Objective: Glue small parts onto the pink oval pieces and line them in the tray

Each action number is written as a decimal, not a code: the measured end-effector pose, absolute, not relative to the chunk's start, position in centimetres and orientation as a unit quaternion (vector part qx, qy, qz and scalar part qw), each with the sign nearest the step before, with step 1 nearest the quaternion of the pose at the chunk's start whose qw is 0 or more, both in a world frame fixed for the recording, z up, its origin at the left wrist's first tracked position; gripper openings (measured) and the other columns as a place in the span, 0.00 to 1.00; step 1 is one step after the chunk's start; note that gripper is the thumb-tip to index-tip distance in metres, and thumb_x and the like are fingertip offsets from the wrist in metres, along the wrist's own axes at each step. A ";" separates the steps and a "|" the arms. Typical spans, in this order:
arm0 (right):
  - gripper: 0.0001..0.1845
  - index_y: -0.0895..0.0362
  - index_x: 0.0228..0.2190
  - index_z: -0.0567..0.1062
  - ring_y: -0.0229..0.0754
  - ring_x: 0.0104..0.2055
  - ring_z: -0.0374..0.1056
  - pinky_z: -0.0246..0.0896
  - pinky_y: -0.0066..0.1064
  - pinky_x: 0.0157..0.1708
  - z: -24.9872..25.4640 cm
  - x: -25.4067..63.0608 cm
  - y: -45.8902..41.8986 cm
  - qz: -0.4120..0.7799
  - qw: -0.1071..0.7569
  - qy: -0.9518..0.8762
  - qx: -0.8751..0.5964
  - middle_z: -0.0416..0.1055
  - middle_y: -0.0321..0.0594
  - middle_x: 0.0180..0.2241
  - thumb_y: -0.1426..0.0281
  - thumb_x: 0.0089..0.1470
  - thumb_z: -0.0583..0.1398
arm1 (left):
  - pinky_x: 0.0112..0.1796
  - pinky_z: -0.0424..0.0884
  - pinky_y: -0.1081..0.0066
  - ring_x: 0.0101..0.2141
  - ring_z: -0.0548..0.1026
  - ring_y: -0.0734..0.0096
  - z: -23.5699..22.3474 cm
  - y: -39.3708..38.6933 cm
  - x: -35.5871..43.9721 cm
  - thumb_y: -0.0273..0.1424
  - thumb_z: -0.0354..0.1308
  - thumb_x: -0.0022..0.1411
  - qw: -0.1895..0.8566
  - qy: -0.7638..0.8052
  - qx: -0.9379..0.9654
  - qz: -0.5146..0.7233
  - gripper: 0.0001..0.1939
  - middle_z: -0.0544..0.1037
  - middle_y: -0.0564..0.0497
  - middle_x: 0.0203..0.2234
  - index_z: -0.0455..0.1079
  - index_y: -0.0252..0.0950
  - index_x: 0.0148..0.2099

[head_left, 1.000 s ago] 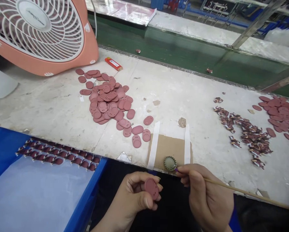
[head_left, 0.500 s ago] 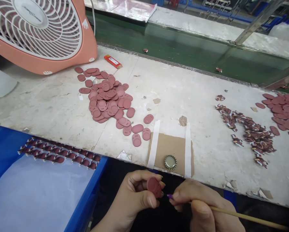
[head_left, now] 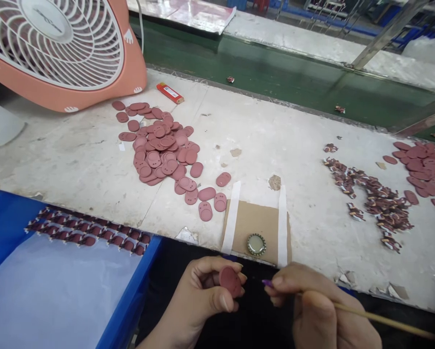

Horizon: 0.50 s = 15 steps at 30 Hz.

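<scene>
My left hand (head_left: 199, 300) pinches an oval dusky-red rubbery piece (head_left: 230, 281) between thumb and fingers. My right hand (head_left: 314, 305) is shut on a thin bamboo stick (head_left: 384, 317) with a purple tip (head_left: 267, 283). That tip points left, close to the red piece but apart from it. A metal bottle cap (head_left: 256, 245) with pale contents sits on a taped cardboard square (head_left: 261, 220), just beyond my hands and touching neither. Several matching red ovals (head_left: 205, 211) lie in a heap (head_left: 159, 155) on the white-stained workbench (head_left: 75, 165).
A pink fan (head_left: 130, 58) and an orange lighter (head_left: 170, 93) stand at the bench's back left. A blue bin (head_left: 130, 291) holds rows of small red parts (head_left: 88, 232). Small printed pieces (head_left: 380, 208) and more ovals (head_left: 424, 165) lie right. A green belt (head_left: 275, 72) runs behind.
My right hand has moved down and right, taking the stick's tip away from the bottle cap. The left hand barely shifts. Small scraps on the green belt have moved right.
</scene>
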State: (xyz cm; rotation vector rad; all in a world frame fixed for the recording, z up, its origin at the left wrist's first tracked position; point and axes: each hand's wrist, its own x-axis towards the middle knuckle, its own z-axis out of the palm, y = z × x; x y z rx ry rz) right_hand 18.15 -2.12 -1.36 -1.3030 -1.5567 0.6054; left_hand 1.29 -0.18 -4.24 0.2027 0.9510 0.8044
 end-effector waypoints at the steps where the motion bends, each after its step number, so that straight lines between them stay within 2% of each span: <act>1: 0.16 0.56 0.36 0.74 0.35 0.24 0.70 0.67 0.23 0.23 -1.5 18.4 -2.1 0.225 0.482 -0.638 -0.557 0.73 0.36 0.28 0.66 0.73 0.50 | 0.25 0.72 0.78 0.25 0.76 0.74 -3.9 -0.1 1.3 0.39 0.81 0.26 0.801 0.454 0.094 0.378 0.24 0.84 0.50 0.24 0.83 0.38 0.30; 10: 0.11 0.56 0.37 0.76 0.34 0.25 0.71 0.67 0.23 0.27 -3.1 19.4 -0.9 0.155 0.426 -0.678 -0.579 0.75 0.34 0.28 0.71 0.69 0.54 | 0.26 0.72 0.77 0.25 0.76 0.74 -3.1 0.1 1.6 0.40 0.81 0.26 0.787 0.476 0.100 0.379 0.24 0.84 0.50 0.24 0.83 0.37 0.30; 15: 0.14 0.56 0.36 0.75 0.33 0.25 0.70 0.66 0.21 0.25 -2.1 18.9 -1.7 0.166 0.447 -0.652 -0.590 0.74 0.34 0.28 0.67 0.72 0.52 | 0.26 0.72 0.77 0.26 0.76 0.73 -3.8 0.0 1.4 0.38 0.81 0.27 0.802 0.451 0.105 0.379 0.23 0.84 0.49 0.25 0.83 0.38 0.31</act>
